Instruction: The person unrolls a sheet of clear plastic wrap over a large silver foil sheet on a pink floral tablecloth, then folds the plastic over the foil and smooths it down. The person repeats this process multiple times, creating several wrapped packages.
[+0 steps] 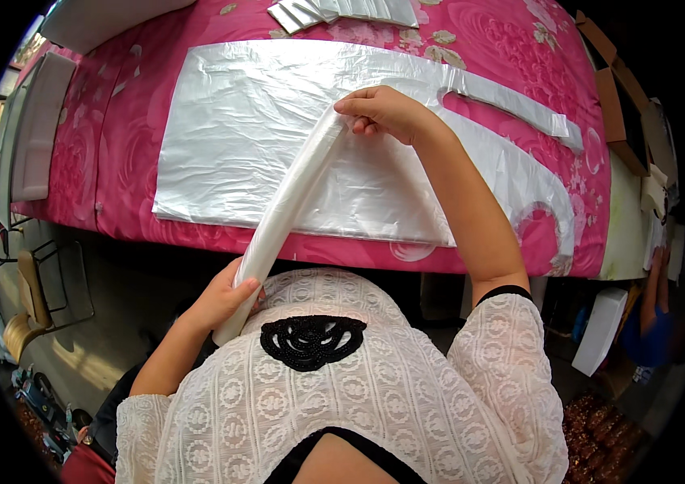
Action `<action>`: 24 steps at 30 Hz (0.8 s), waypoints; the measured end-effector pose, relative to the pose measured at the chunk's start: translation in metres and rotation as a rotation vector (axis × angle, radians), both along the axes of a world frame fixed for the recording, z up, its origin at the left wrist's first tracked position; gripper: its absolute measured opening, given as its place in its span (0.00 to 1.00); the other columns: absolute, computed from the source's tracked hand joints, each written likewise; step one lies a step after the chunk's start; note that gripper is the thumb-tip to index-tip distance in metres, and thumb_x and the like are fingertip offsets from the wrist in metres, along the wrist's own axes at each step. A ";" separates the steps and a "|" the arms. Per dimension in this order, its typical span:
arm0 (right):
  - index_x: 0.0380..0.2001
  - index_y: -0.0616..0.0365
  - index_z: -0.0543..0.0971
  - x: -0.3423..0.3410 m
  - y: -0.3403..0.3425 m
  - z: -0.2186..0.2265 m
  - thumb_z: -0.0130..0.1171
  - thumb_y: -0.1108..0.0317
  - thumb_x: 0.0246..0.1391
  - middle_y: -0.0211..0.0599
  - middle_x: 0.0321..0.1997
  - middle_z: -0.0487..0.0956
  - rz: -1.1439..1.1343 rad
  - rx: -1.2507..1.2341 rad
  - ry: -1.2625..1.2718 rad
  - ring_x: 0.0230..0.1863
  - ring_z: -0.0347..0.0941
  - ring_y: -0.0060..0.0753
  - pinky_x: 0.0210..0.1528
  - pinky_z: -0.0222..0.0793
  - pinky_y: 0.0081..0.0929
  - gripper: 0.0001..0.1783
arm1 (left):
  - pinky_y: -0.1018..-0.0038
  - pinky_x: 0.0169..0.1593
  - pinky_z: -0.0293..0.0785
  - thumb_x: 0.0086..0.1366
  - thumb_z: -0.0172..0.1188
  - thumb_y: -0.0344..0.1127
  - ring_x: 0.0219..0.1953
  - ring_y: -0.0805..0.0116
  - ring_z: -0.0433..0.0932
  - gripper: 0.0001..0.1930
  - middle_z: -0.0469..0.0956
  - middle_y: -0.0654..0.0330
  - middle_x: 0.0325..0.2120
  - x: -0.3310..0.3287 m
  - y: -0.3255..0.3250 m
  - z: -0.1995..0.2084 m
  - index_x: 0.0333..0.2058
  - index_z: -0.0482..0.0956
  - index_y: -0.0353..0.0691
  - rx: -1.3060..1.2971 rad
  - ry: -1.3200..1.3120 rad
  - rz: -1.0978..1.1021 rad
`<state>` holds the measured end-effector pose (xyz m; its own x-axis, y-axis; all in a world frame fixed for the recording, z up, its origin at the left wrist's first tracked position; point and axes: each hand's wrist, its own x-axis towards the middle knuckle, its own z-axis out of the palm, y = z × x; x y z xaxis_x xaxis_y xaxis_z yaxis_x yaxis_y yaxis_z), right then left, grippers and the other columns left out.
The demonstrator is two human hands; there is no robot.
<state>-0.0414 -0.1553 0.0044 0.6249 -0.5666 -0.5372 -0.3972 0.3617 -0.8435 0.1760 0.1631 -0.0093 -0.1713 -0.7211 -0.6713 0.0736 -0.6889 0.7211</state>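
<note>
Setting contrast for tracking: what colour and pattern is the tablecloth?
The tablecloth is pink with flowers, best seen in the head view.

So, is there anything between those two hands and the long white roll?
Nothing visible: the left hand grips the white roll directly near its lower end, and the right hand pinches its upper end. The flat plastic bag lies behind the roll, not between.
</note>
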 end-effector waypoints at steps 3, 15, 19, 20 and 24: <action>0.33 0.60 0.79 -0.002 -0.001 -0.002 0.64 0.62 0.50 0.26 0.27 0.76 0.074 0.077 -0.028 0.27 0.69 0.13 0.28 0.64 0.11 0.12 | 0.75 0.31 0.71 0.58 0.59 0.57 0.27 0.72 0.73 0.33 0.74 0.58 0.30 -0.003 0.000 0.000 0.52 0.61 0.38 -0.018 -0.001 0.021; 0.32 0.57 0.79 -0.055 -0.038 -0.016 0.63 0.62 0.53 0.23 0.27 0.75 -0.213 -0.178 0.003 0.28 0.68 0.14 0.35 0.65 0.13 0.10 | 0.73 0.33 0.73 0.51 0.66 0.56 0.28 0.71 0.74 0.43 0.77 0.55 0.34 -0.001 -0.002 0.005 0.57 0.58 0.36 0.015 -0.124 -0.062; 0.33 0.59 0.79 -0.135 -0.090 -0.028 0.61 0.64 0.54 0.23 0.25 0.74 -0.449 -0.378 -0.005 0.25 0.66 0.15 0.29 0.65 0.14 0.10 | 0.71 0.44 0.73 0.55 0.64 0.41 0.38 0.70 0.77 0.32 0.76 0.55 0.39 0.023 0.000 0.009 0.55 0.63 0.33 0.100 -0.139 -0.276; 0.33 0.59 0.79 -0.156 -0.101 -0.034 0.61 0.64 0.54 0.23 0.26 0.74 -0.540 -0.397 -0.045 0.26 0.67 0.14 0.30 0.65 0.13 0.10 | 0.71 0.45 0.72 0.55 0.65 0.40 0.38 0.70 0.76 0.31 0.76 0.56 0.39 0.031 0.001 0.009 0.54 0.64 0.33 0.123 -0.068 -0.306; 0.34 0.58 0.79 -0.216 -0.122 -0.031 0.61 0.63 0.54 0.22 0.26 0.74 -0.659 -0.466 0.089 0.26 0.67 0.13 0.30 0.65 0.13 0.10 | 0.71 0.49 0.70 0.53 0.67 0.39 0.41 0.70 0.76 0.31 0.77 0.58 0.38 0.058 0.001 0.020 0.53 0.66 0.34 0.196 0.171 -0.406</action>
<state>-0.2572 -0.2769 -0.0267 0.0506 -0.9810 -0.1875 -0.2975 0.1644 -0.9405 0.2338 0.1642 0.0107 -0.5325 -0.4356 -0.7257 -0.1230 -0.8085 0.5756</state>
